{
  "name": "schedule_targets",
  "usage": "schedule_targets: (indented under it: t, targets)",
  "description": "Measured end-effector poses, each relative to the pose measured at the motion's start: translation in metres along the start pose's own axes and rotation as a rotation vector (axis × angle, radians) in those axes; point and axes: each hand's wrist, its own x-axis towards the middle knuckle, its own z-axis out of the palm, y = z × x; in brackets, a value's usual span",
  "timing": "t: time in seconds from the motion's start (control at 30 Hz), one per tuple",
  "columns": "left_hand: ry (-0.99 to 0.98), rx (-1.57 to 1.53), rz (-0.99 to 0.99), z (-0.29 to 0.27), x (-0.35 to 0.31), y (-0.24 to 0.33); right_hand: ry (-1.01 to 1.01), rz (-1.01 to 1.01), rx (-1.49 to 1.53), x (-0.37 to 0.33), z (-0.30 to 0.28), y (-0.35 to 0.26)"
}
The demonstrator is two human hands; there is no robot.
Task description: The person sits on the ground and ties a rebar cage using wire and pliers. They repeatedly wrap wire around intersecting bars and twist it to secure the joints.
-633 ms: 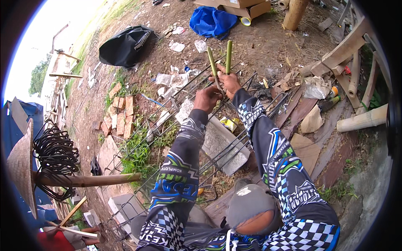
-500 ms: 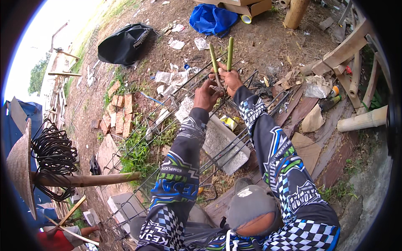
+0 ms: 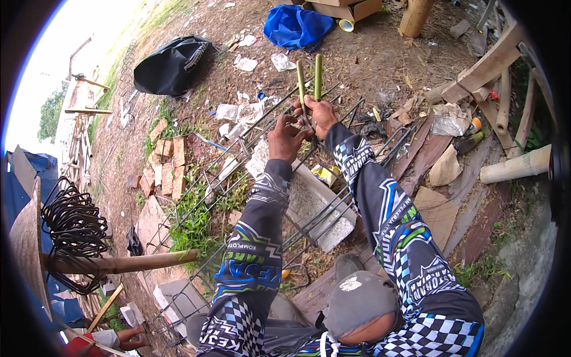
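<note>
My right hand (image 3: pixel 323 116) is closed around pincers (image 3: pixel 318 76) with two green handles pointing away from me and spread apart. The dark jaws point back toward my left hand (image 3: pixel 285 138). Fingers of the left hand are pinched together beside the jaws; what they hold is too small to make out. Both hands are over a cage of thin steel rods (image 3: pixel 324 215) that runs diagonally across the ground. Under the rods lies a pale grey concrete block (image 3: pixel 306 181).
Bent steel stirrups (image 3: pixel 74 223) hang on a bamboo pole (image 3: pixel 137 260) at the left, next to a woven hat (image 3: pixel 30 232). Broken bricks (image 3: pixel 172 169), a black sheet (image 3: pixel 169 65) and blue cloth (image 3: pixel 294 27) lie beyond. Bamboo and planks (image 3: pixel 485 71) stand right. A person's leg (image 3: pixel 128 339) shows lower left.
Both hands have shifted slightly left and nearer me with the pincers. The pincers' handles have come closer together. At the lower left, the other person has moved.
</note>
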Motion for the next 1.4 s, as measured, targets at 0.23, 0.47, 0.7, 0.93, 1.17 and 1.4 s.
schedule_targets:
  t: [0.23, 0.47, 0.7, 0.93, 1.17, 1.4]
  targets:
    - [0.064, -0.202, -0.004, 0.0, -0.002, -0.022, -0.064, -0.018, 0.033, -0.011, 0.025, -0.012]
    - [-0.164, -0.628, -0.117, -0.038, -0.003, -0.003, -0.243, -0.102, -0.198, -0.022, 0.031, -0.021]
    - [0.13, -0.639, 0.028, -0.061, 0.046, 0.045, -0.458, 0.055, -0.307, -0.024, 0.043, -0.027]
    - [0.386, -0.171, 0.055, -0.039, 0.089, 0.071, -0.437, -0.031, -0.293, -0.014, 0.034, -0.018]
    - [0.092, -0.232, -0.154, -0.006, -0.018, -0.009, -0.098, -0.116, -0.138, -0.002, 0.012, -0.01]
    - [-0.045, -0.338, -0.023, 0.001, -0.04, -0.014, -0.028, -0.126, -0.107, -0.011, 0.016, -0.011]
